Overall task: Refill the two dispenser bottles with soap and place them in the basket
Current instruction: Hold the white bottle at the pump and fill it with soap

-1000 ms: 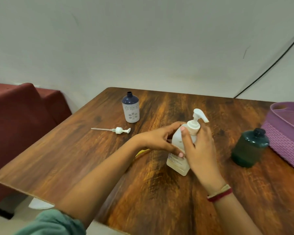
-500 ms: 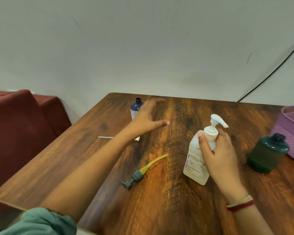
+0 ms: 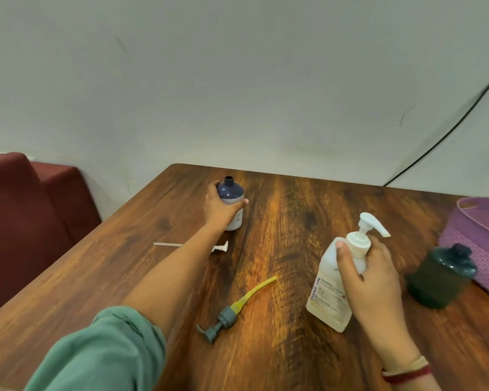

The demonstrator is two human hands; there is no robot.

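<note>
Left fingers (image 3: pixel 239 205) grasp the uncapped navy-and-white bottle (image 3: pixel 231 192), right fingers (image 3: pixel 343 256) the white pump bottle (image 3: pixel 328 290)

Left hand (image 3: pixel 219 210) grips blue bottle (image 3: pixel 232 203); right hand (image 3: pixel 370 280) grips soap bottle (image 3: pixel 326 289).

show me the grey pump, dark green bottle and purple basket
grey pump (image 3: pixel 226 318), head view, on its collar
dark green bottle (image 3: pixel 435 283), head view, on its body
purple basket (image 3: pixel 474 244), head view, on its woven wall

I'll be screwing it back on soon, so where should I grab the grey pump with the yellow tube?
Probably the round collar of the grey plastic pump, pinched from above: it lies flat on the wooden table, the collar is its thickest part, while the thin yellow tube looks bendy.
</note>
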